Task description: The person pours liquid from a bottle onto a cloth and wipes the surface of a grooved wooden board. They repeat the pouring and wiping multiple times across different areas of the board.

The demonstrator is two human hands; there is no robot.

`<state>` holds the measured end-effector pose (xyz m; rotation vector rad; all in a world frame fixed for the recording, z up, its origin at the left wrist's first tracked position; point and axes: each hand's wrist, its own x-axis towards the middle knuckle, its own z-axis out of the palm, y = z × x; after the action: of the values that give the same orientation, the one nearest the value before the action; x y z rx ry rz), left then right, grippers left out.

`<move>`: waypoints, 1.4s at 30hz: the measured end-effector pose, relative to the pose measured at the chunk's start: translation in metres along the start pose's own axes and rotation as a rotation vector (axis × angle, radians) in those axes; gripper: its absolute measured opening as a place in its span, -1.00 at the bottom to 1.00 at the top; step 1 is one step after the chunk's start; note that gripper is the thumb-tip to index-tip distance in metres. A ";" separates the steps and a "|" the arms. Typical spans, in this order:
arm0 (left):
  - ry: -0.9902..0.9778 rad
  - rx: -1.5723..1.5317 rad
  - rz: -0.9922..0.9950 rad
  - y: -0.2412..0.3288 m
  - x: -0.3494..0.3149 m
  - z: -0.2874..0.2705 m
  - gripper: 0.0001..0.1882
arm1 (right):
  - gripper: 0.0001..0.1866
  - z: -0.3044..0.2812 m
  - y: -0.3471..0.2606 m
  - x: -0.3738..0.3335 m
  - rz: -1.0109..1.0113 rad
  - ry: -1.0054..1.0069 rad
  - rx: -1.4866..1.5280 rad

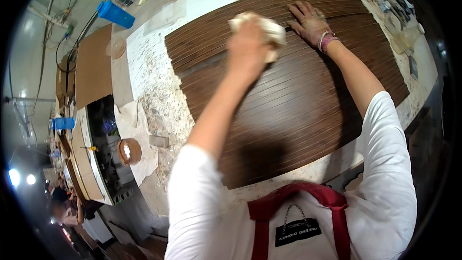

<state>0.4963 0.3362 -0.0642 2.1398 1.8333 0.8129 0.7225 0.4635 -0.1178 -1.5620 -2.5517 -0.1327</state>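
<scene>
Red apron straps over a white shirt sit closest to the lens, and both sleeved arms reach forward from there. Left hand is clenched around a pale wadded cloth, fingers curled tight on it, pressing it onto the far half of a dark brown ribbed panel. Right hand lies flat on the same panel just beside the cloth — fingers spread apart, palm down, a bracelet at the wrist.

Handling judgement: the cloth is soft, light and shapeless, best bunched in the fist as shown. The panel appears stiff, broad and probably heavy; its grooved, finished face looks easily marked, so hold it by the long edges — not the face.

The panel covers most of a speckled white workbench. Left of it stand a cardboard sheet, a blue cup on its side and a small round brown bowl.
</scene>
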 end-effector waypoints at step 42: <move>0.073 0.616 -0.225 -0.128 -0.045 -0.036 -0.59 | -0.38 0.009 0.010 0.012 0.137 -0.086 0.084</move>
<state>0.3656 0.3123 -0.1102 2.1666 2.5608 0.2953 0.7249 0.4800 -0.1249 -1.7393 -2.4667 0.0573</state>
